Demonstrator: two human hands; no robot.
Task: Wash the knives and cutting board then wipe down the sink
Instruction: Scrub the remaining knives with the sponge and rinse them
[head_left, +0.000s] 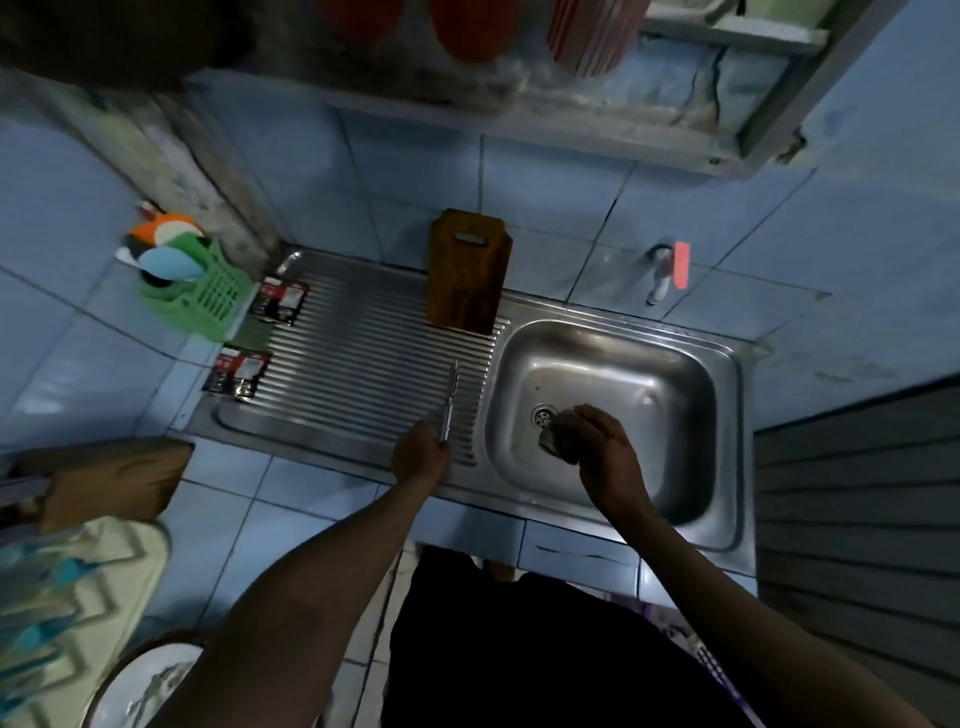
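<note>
My left hand (422, 452) grips the handle of a knife (451, 400) whose blade lies along the ribbed steel drainboard (353, 374), pointing away from me. Over the sink basin (649, 395), my right hand (605, 452) holds a dark scouring pad (555, 439) just beside the drain (542, 414). A brown wooden cutting board (466, 270) stands upright against the tiled wall at the back of the drainboard.
A tap with a red handle (675, 267) sticks out of the wall behind the basin. A green basket (208, 296) with colourful utensils stands at the left, with two dark packets (236, 371) beside the drainboard. Blue tiles surround the sink.
</note>
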